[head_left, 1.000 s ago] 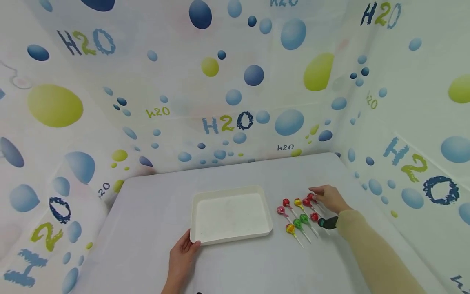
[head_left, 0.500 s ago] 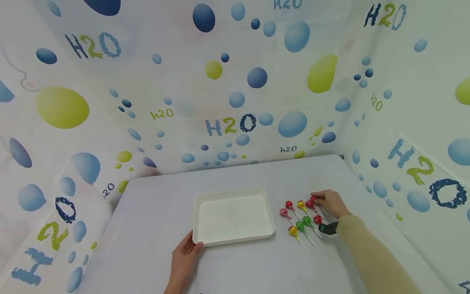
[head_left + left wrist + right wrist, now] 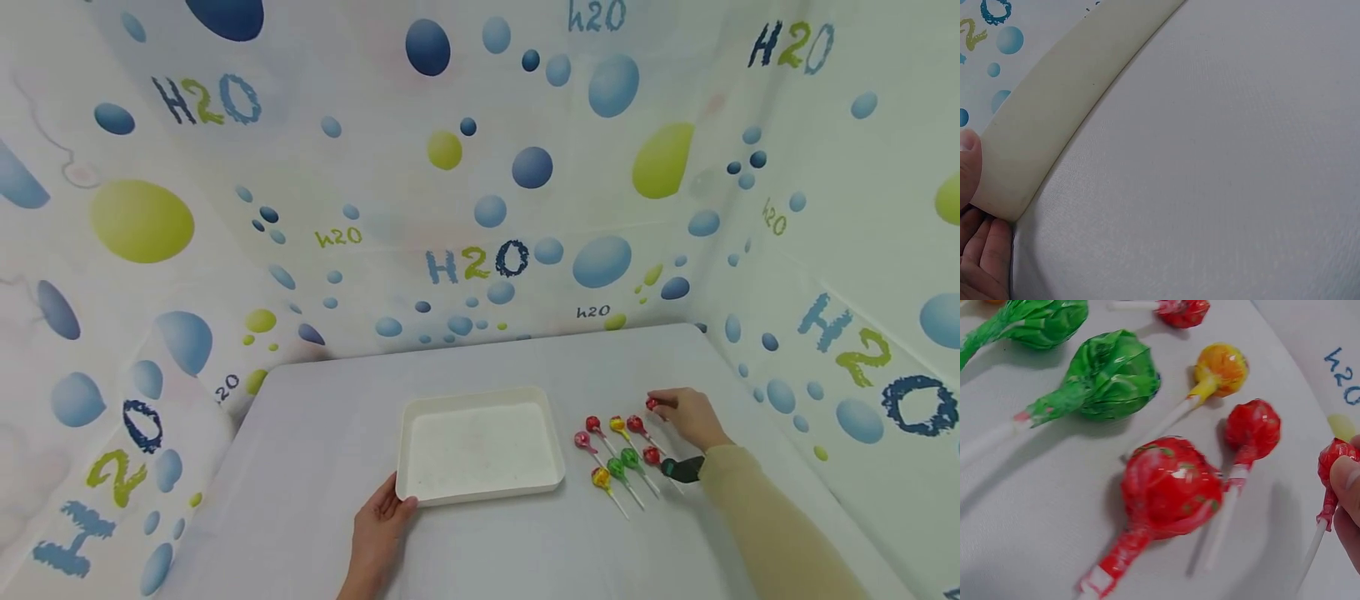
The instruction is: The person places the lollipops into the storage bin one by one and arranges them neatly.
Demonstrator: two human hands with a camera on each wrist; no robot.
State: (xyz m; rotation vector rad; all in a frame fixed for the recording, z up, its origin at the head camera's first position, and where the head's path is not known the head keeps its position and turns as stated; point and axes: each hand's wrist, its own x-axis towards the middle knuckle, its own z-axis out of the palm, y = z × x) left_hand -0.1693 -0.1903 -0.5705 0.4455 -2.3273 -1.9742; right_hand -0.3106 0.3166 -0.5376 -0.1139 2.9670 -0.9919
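Observation:
My left hand (image 3: 377,533) grips the near left corner of a shallow white tray (image 3: 480,450). In the left wrist view, its thumb and fingers hold either side of the tray wall (image 3: 1066,94). To the right of the tray, my right hand (image 3: 692,417) pinches a red-wrapped lollipop (image 3: 1329,464) by its round head, with the white stick hanging down. Several other lollipops lie close by: a red one (image 3: 1171,487), another red one (image 3: 1254,430), a yellow one (image 3: 1221,369) and a green one (image 3: 1113,375).
A white cloth covers the table (image 3: 322,442). Behind and at both sides stand walls of printed sheet (image 3: 360,167) with blue and green bubbles. A dark band (image 3: 682,469) shows at the right wrist, by the nearest red lollipop.
My right hand has drawn the pinched red lollipop rightward, away from the red one beside it. The left hand keeps its grip on the tray. The head view has shifted slightly.

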